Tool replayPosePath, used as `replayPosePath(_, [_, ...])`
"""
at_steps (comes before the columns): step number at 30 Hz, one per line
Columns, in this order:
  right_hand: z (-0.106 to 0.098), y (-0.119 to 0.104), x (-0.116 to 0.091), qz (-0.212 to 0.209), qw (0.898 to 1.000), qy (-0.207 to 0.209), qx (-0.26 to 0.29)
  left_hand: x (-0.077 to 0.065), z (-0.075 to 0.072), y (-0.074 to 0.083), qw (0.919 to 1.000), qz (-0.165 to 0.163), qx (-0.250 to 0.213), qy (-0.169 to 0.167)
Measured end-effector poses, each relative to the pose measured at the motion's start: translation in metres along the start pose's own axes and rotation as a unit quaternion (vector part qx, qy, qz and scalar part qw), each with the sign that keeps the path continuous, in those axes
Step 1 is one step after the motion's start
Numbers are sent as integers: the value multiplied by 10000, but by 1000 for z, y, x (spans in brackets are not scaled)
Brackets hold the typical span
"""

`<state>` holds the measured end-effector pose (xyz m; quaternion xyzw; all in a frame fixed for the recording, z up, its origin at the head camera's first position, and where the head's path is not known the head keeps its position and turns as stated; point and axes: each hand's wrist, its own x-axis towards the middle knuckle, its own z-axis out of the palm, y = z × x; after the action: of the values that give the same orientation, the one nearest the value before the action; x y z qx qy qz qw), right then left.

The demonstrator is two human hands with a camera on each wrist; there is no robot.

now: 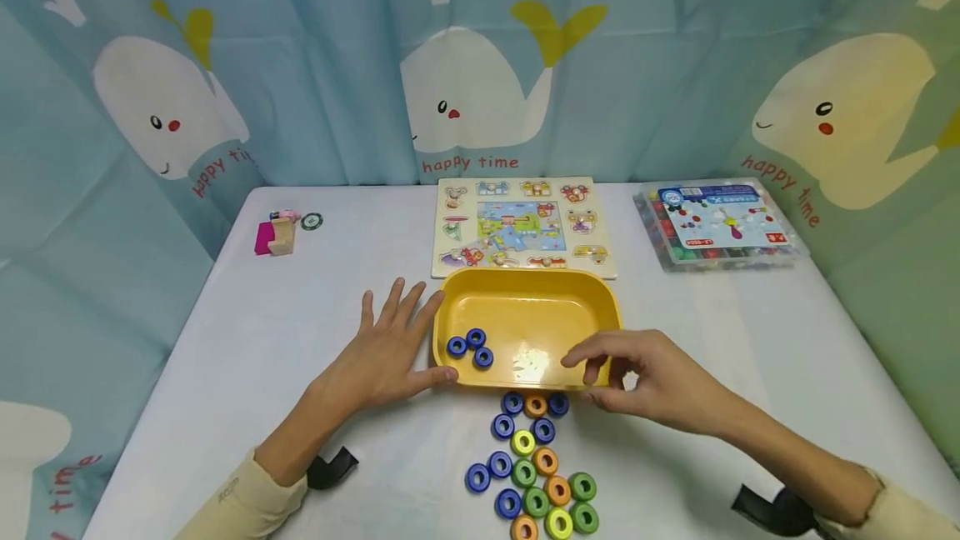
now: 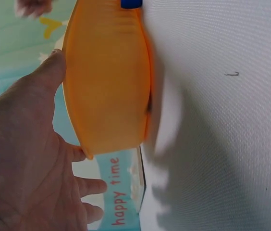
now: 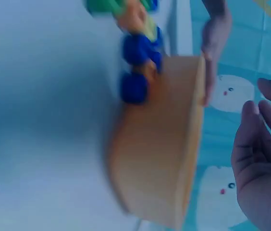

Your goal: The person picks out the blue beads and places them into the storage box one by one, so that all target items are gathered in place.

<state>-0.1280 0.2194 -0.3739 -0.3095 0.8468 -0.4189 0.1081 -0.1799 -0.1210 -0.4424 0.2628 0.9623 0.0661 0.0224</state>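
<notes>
My left hand [image 1: 386, 357] spreads its fingers at the left end of a yellow plastic tray [image 1: 525, 273]. In the left wrist view its thumb [image 2: 54, 67] touches the tray's rim. Inside the tray, toward the left, lie 3 blue rings [image 1: 476, 338]. Over the tray's near right corner hovers my right hand [image 1: 652, 377], its fingers loosely bent with nothing between them. Between the tray and the near table edge lie several rings: blue [image 1: 477, 478], green [image 1: 583, 487], orange [image 1: 557, 490] and yellow [image 1: 558, 522].
Behind the tray lies a wooden picture puzzle board [image 1: 600, 227]. A clear plastic case [image 1: 723, 223] of colored parts is at the back right. Small pink and wooden blocks [image 1: 281, 237] and a round green-edged disc [image 1: 312, 222] sit back left. A whale-print curtain [image 1: 337, 65] hangs behind.
</notes>
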Motion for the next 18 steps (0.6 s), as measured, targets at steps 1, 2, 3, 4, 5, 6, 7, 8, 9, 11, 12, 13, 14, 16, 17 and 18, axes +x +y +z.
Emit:
replayPosePath(1, [6, 3, -8, 13, 10000, 65, 55, 0, 0, 0, 10000, -18, 3, -12])
replayPosePath(2, [13, 6, -15, 25, 9998, 109, 132, 0, 0, 0, 10000, -37, 5, -28])
replayPosePath(3, [19, 5, -20, 83, 9996, 180, 195, 0, 0, 0, 10000, -52, 10, -48])
replayPosePath(4, [26, 8, -25, 132, 9994, 241, 223, 0, 0, 0, 10000, -62, 16, -57])
replayPosePath(5, [33, 11, -30, 211, 9990, 297, 269, -1, 0, 0, 10000, -75, 17, -55])
replayPosePath(6, [41, 13, -33, 314, 9985, 366, 268, -1, 0, -1, 10000, -73, 24, -51])
replayPosePath(7, [48, 16, -36, 408, 9979, 462, 217, -1, 0, -1, 10000, -60, 26, -49])
replayPosePath(8, [54, 18, -39, 565, 9966, 566, 188, -1, 0, -1, 10000, -47, 22, -52])
replayPosePath(9, [60, 20, -41, 723, 9949, 693, 118, -1, 0, -1, 10000, -35, 27, -47])
replayPosePath(11, [69, 27, -45, 1040, 9902, 925, -71, -1, 0, -1, 10000, -24, 24, -37])
replayPosePath(12, [73, 29, -45, 1166, 9874, 1054, -178, 0, 0, -1, 10000, -19, 32, -42])
replayPosePath(13, [75, 30, -46, 1289, 9845, 1158, -257, -1, 0, -1, 10000, -23, 33, -43])
replayPosePath(14, [78, 31, -46, 1407, 9818, 1239, -317, -1, 0, -1, 10000, -27, 35, -43])
replayPosePath(16, [81, 33, -45, 1608, 9768, 1349, -422, -1, 0, -1, 10000, -27, 28, -42])
replayPosePath(17, [82, 33, -45, 1704, 9748, 1378, -424, -1, 1, -1, 10000, -17, 29, -38])
replayPosePath(18, [83, 34, -44, 1785, 9732, 1395, -401, 0, 1, 0, 10000, -9, 28, -36])
